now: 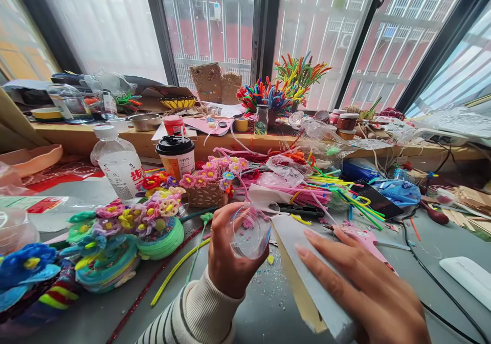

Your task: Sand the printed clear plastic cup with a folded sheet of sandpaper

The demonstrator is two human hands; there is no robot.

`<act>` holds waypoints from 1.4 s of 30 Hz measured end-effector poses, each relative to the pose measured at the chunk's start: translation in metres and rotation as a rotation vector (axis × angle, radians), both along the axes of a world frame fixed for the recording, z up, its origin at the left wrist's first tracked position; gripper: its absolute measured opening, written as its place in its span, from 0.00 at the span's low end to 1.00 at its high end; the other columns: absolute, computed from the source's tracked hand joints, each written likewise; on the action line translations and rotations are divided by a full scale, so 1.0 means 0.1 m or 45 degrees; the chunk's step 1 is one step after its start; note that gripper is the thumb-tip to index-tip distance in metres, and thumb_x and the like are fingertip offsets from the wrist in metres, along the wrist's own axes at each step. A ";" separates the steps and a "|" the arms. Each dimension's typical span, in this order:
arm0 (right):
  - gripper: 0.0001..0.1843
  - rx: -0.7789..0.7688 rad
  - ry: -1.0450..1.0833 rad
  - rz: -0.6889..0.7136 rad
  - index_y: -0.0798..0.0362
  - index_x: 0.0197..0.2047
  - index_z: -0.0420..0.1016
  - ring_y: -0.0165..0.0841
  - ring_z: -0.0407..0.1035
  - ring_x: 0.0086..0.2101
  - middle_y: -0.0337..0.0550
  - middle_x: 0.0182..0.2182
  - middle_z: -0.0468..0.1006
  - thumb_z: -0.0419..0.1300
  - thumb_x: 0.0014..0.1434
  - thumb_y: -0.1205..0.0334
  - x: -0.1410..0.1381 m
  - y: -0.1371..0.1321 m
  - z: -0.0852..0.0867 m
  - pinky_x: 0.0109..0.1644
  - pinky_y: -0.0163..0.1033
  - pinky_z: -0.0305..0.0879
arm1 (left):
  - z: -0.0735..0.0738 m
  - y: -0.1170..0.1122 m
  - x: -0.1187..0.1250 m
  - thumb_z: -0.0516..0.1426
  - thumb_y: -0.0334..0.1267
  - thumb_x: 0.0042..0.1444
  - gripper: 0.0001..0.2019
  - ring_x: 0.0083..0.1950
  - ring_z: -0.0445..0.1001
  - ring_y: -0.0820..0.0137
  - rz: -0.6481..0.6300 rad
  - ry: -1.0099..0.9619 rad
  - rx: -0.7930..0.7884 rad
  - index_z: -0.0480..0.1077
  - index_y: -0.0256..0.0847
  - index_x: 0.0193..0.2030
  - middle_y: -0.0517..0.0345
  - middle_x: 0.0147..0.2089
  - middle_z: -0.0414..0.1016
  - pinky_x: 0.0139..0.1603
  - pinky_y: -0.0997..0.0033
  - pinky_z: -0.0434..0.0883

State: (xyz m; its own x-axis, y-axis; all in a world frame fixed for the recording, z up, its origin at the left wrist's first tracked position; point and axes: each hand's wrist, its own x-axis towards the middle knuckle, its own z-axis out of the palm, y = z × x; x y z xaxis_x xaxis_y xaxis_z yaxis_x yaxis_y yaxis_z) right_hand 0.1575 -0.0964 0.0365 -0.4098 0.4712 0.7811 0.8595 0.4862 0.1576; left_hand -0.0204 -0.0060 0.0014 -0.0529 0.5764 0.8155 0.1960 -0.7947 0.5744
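My left hand [233, 262], in a striped cuff, is closed around a small clear plastic cup [245, 244], its round face turned toward me. Beside it, my right hand [368, 282] lies with fingers stretched out and apart over a long grey-white board [318, 277] with a tan layer [293, 282] under it; its thumb is hidden. Pink-handled scissors [364, 239] lie beyond the right fingers. Glitter bits [274, 287] are scattered on the grey table between the hands. A yellow fuzzy stem [176, 270] and a dark red one [153, 277] lie left of my left wrist.
Fuzzy-stem flowers [130, 216] in coiled pots fill the left. Behind stand a plastic bottle [117, 162], a lidded paper cup [175, 157] and a flower basket [207, 193]. Bundled stems [307, 188] lie mid-table. At right are a black cable [425, 275] and a white case [466, 280].
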 end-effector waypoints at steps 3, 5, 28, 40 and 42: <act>0.20 -0.024 -0.073 -0.002 0.55 0.55 0.64 0.35 0.62 0.53 0.48 0.51 0.70 0.42 0.63 0.63 0.01 0.01 0.01 0.57 0.45 0.60 | -0.01 0.03 -0.01 0.63 0.27 0.39 0.32 0.47 0.70 0.64 -0.005 -0.005 0.008 0.56 0.43 0.52 0.50 0.47 0.63 0.45 0.58 0.74; 0.21 -0.011 -0.106 0.006 0.54 0.55 0.64 0.35 0.62 0.52 0.48 0.50 0.71 0.41 0.63 0.61 0.01 0.00 0.02 0.57 0.46 0.59 | -0.02 0.04 -0.02 0.63 0.27 0.38 0.33 0.47 0.70 0.64 -0.021 -0.012 0.019 0.56 0.43 0.52 0.50 0.47 0.63 0.45 0.58 0.75; 0.22 0.140 -0.023 -0.048 0.52 0.46 0.72 0.33 0.66 0.50 0.44 0.45 0.75 0.39 0.63 0.61 -0.11 -0.03 0.05 0.58 0.43 0.58 | -0.02 0.05 -0.04 0.63 0.25 0.39 0.35 0.49 0.67 0.60 -0.006 0.044 0.173 0.55 0.39 0.54 0.46 0.48 0.61 0.44 0.56 0.75; 0.21 0.093 -0.008 -0.037 0.51 0.50 0.70 0.33 0.66 0.49 0.44 0.46 0.75 0.40 0.63 0.60 -0.08 -0.03 0.04 0.58 0.44 0.59 | 0.02 0.06 -0.07 0.63 0.27 0.40 0.33 0.48 0.68 0.58 0.043 0.113 0.275 0.55 0.38 0.54 0.45 0.47 0.63 0.43 0.51 0.74; 0.21 0.093 -0.006 -0.037 0.51 0.49 0.70 0.33 0.66 0.49 0.44 0.46 0.75 0.40 0.63 0.60 -0.09 -0.02 0.03 0.58 0.44 0.59 | 0.01 0.06 -0.07 0.63 0.27 0.40 0.33 0.48 0.68 0.59 0.033 0.092 0.253 0.55 0.38 0.54 0.45 0.47 0.63 0.43 0.51 0.74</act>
State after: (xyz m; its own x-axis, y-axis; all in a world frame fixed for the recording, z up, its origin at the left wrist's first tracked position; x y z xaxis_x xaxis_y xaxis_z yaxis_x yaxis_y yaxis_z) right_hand 0.1488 -0.0988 0.0397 -0.4007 0.4245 0.8120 0.8722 0.4481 0.1961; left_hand -0.0276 -0.0002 0.0026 -0.0027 0.4031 0.9151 0.2531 -0.8851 0.3906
